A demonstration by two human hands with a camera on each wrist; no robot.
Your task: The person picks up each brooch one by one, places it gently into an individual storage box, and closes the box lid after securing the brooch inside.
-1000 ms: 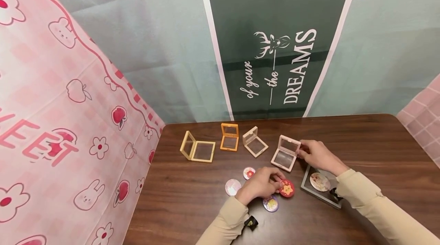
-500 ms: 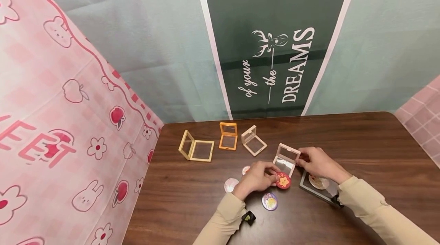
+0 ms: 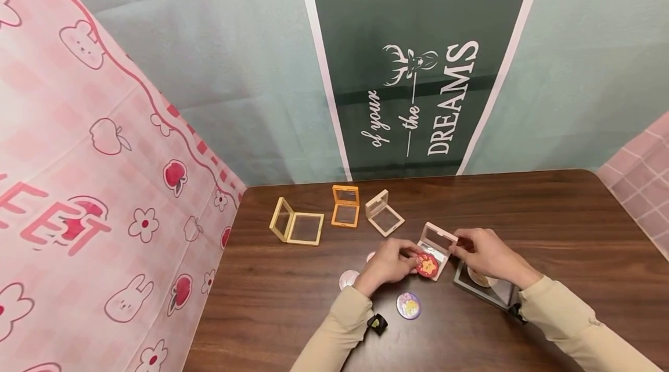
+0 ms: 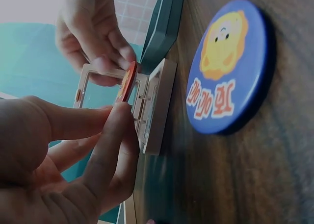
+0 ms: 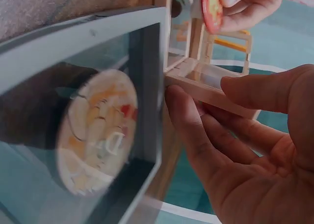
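Unfolded on the counter (image 3: 272, 302) at far left was a yellow case (image 3: 305, 228), followed by an orange case (image 3: 345, 215) and a beige case (image 3: 385, 220), their lids raised. Nearer the person, a pale pink badge (image 3: 346, 279) was seen, with a small badge (image 3: 370, 256) mostly hidden by the left hand (image 3: 389, 264). A purple-rimmed badge (image 3: 408, 306) was placed in front of that hand.

In the left grip, narrowed to a pinch, a red star badge (image 3: 427, 266) was held by its left edge, printed face up. Being round, it was given no long axis. It was carried directly above the base of a pinkish case (image 3: 438, 238), nearly parallel to it, with a gap seemingly left between them; no sideways offset was apparent.

The raised lid was held at its right side by the right hand (image 3: 486, 253), thumb and fingers closed about it. Beneath that wrist, a grey case (image 3: 481, 296) was seen with a round badge (image 5: 98, 133) inside its frame.
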